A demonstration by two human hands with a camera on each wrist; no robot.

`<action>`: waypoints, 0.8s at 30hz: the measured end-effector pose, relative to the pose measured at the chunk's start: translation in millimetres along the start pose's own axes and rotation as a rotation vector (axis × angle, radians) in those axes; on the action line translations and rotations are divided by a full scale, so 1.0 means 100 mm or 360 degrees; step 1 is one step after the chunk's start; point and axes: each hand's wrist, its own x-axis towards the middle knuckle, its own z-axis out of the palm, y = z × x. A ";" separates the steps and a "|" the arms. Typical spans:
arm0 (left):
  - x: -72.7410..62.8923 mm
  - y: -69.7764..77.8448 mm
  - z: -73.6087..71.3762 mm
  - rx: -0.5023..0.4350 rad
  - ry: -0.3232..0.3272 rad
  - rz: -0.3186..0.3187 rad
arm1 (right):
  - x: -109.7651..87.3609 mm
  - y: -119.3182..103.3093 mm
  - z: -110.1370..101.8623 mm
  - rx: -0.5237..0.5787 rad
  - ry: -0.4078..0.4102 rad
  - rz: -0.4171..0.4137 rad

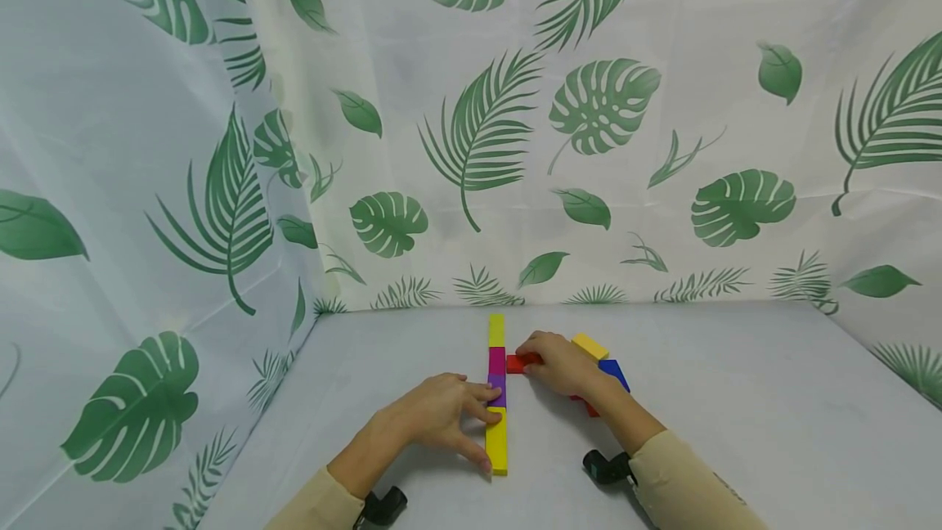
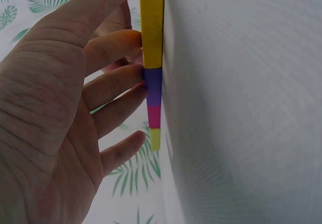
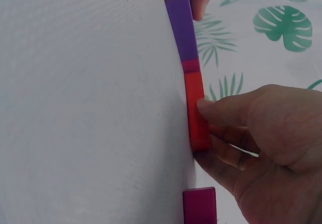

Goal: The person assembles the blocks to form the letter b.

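Note:
A straight row of blocks runs away from me in the head view: a long yellow block (image 1: pixel 496 442) nearest, then a purple block (image 1: pixel 500 384), a magenta block (image 1: pixel 497 361) and a yellow-green block (image 1: pixel 496 330). My left hand (image 1: pixel 440 411) lies along the row's left side, fingertips touching the purple and yellow blocks, thumb at the yellow block's near end. On the other side, my right hand (image 1: pixel 562 364) pinches a red block (image 3: pixel 196 116) between thumb and fingers. This red block lies flat, its left end against or very close to the magenta block.
Right of the right hand lie a loose yellow block (image 1: pixel 590 347), a blue block (image 1: pixel 616 372) and a partly hidden red block (image 1: pixel 592 410). A magenta block (image 3: pixel 199 206) shows in the right wrist view. Leaf-patterned cloth (image 1: pixel 500 252) stands behind the white table (image 1: pixel 736 415).

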 end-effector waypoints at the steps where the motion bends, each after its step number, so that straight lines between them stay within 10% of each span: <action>1: 0.00 0.00 0.00 0.0000 0.0001 0.0000 | 0.00 0.00 0.00 0.0005 0.0000 -0.0002; 24: 0.00 0.01 0.00 0.0001 -0.0005 -0.0007 | 0.00 -0.02 0.01 0.0009 -0.0009 0.0003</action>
